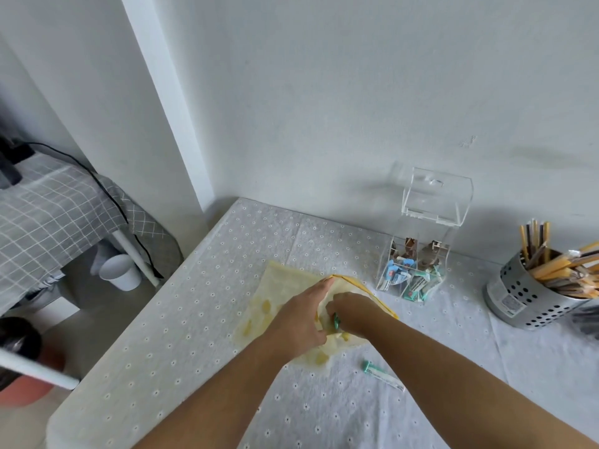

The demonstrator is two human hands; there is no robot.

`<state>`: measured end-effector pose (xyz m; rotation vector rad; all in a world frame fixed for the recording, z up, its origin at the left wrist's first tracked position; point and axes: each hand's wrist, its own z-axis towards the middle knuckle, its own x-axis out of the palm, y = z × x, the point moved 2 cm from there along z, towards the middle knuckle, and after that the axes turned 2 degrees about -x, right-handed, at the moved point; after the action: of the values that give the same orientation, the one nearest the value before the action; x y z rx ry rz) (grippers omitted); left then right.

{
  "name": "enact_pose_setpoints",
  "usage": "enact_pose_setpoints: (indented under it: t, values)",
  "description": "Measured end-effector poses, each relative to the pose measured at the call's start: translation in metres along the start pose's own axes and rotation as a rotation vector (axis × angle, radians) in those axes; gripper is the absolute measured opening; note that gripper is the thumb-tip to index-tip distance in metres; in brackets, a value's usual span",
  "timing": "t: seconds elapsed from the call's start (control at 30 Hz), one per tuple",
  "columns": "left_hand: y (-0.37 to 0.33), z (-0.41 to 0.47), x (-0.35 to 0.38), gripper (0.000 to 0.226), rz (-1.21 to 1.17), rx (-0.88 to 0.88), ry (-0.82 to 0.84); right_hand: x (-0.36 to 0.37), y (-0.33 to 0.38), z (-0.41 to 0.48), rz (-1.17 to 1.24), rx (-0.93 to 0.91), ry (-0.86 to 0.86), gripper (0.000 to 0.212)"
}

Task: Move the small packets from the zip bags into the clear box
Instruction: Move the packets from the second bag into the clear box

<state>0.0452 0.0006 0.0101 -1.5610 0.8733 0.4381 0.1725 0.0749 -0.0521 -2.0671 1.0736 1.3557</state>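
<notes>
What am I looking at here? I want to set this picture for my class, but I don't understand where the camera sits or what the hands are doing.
No machine here: a camera worn on a person's head looks down at two bare hands. The left hand holds open a yellow zip bag lying on the table. The right hand reaches into it, its grip closed on a green packet. Another packet lies loose on the cloth. Behind stands the clear box, lid up, already holding packets. To the right is a metal holder of chopsticks.
</notes>
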Motion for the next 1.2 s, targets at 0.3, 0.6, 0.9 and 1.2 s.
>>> enact_pose_setpoints:
  t: [0.3, 0.6, 0.9, 1.2]
  values:
    - [0.002, 0.003, -0.005, 0.093, -0.010, -0.013, -0.018, -0.036, 0.005, -0.007, 0.024, -0.048, -0.041, 0.016]
    - [-0.017, 0.005, -0.024, 0.093, 0.106, -0.016, -0.016, -0.079, 0.002, -0.053, 0.369, -0.033, -0.282, 0.018]
    - [-0.032, 0.003, -0.032, 0.095, 0.081, -0.043, -0.048, -0.100, -0.032, -0.098, 0.861, 0.155, -0.542, 0.015]
    - [-0.034, 0.001, -0.037, 0.092, 0.113, -0.033, -0.063, -0.118, -0.100, -0.128, 1.208, 0.351, -0.809, 0.017]
